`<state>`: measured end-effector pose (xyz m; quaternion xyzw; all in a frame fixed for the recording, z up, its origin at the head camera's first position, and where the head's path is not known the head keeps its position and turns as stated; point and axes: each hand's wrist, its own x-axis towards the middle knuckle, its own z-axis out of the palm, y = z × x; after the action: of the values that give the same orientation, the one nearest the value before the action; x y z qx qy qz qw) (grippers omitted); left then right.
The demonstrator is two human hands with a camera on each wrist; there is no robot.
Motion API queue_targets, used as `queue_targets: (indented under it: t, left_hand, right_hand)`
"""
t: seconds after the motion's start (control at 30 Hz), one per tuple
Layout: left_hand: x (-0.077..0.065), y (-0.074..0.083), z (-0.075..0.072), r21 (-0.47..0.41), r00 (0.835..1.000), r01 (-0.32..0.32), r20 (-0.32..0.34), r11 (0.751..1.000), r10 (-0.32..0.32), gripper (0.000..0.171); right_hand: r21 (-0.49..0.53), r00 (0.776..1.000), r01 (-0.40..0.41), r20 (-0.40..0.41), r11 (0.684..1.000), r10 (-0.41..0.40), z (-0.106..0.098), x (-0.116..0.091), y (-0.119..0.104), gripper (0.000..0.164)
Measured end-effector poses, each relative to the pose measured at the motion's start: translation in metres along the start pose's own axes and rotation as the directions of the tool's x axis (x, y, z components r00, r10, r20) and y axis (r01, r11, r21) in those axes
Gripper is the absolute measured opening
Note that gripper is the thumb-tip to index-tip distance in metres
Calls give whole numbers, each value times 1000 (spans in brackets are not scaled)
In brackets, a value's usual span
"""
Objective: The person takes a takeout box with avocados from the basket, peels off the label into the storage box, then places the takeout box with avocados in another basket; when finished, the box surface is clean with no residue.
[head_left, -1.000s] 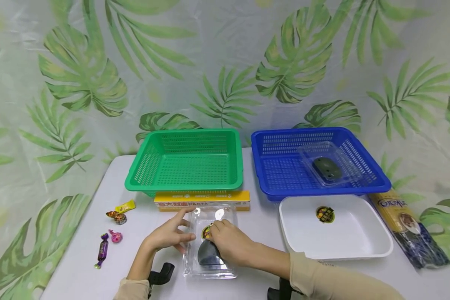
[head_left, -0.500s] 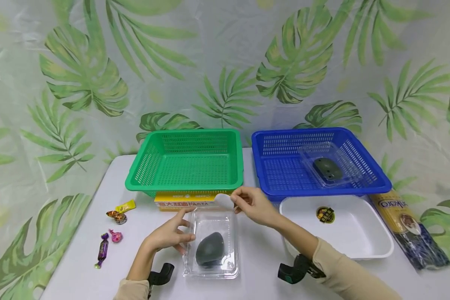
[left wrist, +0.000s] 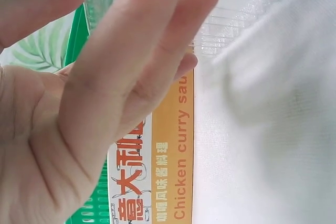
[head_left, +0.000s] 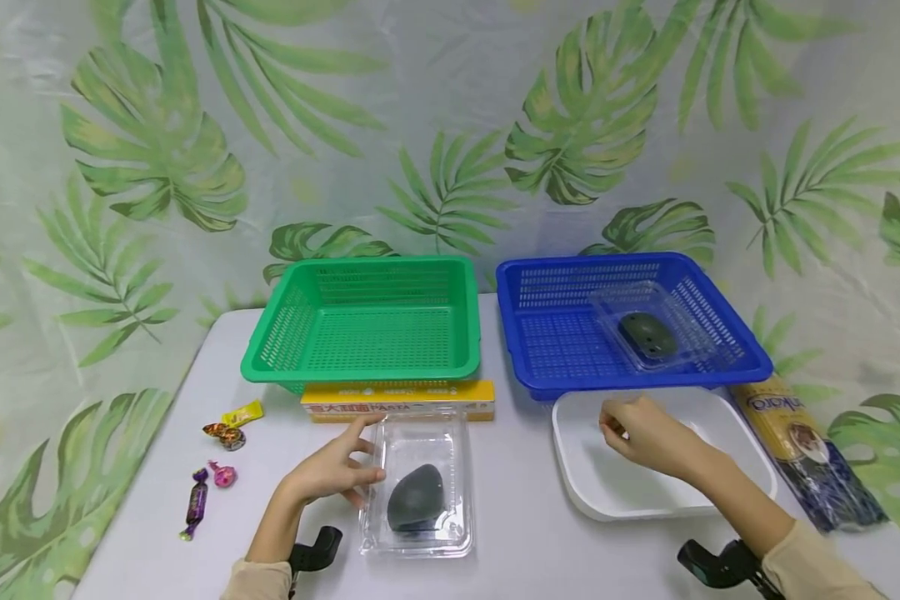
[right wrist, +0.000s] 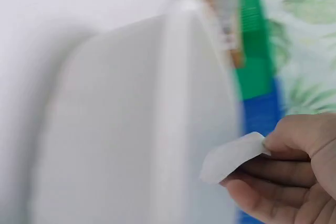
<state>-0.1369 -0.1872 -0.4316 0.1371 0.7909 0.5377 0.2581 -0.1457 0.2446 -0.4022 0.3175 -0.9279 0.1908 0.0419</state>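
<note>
Over the white tray [head_left: 750,492] at the table's right front, my right hand [head_left: 645,433] hovers with a small white sticker [right wrist: 231,156] pinched between thumb and fingertips; the wrist view shows its blank side hanging out past my fingers, and the tray's rim just below it; I judge this to be the step of putting a peeled label into the tray, and what it calls for next is a lowering of the hand and a letting-go of the pinch so the sticker drops inside the rim and does not cling to my finger.

Near the front edge, at the middle of the table [head_left: 517,517], the clear clamshell box [head_left: 418,487] lies shut with a dark, rounded thing inside; my left hand [head_left: 333,471] rests against its left side, fingers straight and loose, thumb toward the yellow pasta box [head_left: 397,402] that lies along the front of the green basket [head_left: 367,329]; it grips nothing, only steadies.

My right forearm reaches forward from the front right corner, wrist slightly bent, knuckles up; my left forearm comes in from the front edge, palm turned toward the box.

The blue basket [head_left: 630,325] at the back right holds another clear box; wrapped sweets [head_left: 217,467] lie toward the left edge.
</note>
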Motion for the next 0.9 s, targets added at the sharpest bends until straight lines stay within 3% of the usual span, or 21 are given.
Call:
queue_targets:
  t: [0.1,0.27,0.4,0.53,0.63,0.77,0.83,0.9]
  left_hand:
    - [0,0,-1,-1,1000,5,2,1000,-5,79]
    - [-2,2,-1,-6,1000,-17,20,1000,17,80]
    - [-3,3,1,-24,1000,5,-6,1000,-5,82]
    - [-4,2,4,-105,996,61,-64,993,-68,82]
    - [-4,0,6,-196,989,96,-96,976,-116,74]
    - [-4,3,5,-241,981,92,-144,966,-130,64]
    - [-6,10,4,-229,979,72,-168,971,-112,63]
    - [-8,20,1,-225,982,44,-170,973,-84,63]
  right_hand:
    - [-6,998,-23,66,1000,23,23,-4,10,13]
    - [115,981,-61,192,992,38,40,-6,11,10]
    - [240,960,-71,281,968,1,27,-2,14,14]
    - [338,946,-150,321,929,36,-4,3,23,18]
    - [353,964,-174,250,919,86,-36,3,39,14]
    - [288,983,-181,24,940,182,-73,1,74,12]
    - [224,960,-233,-102,946,261,-86,-1,97,17]
    - [161,922,-321,-173,933,347,-96,-3,120,26]
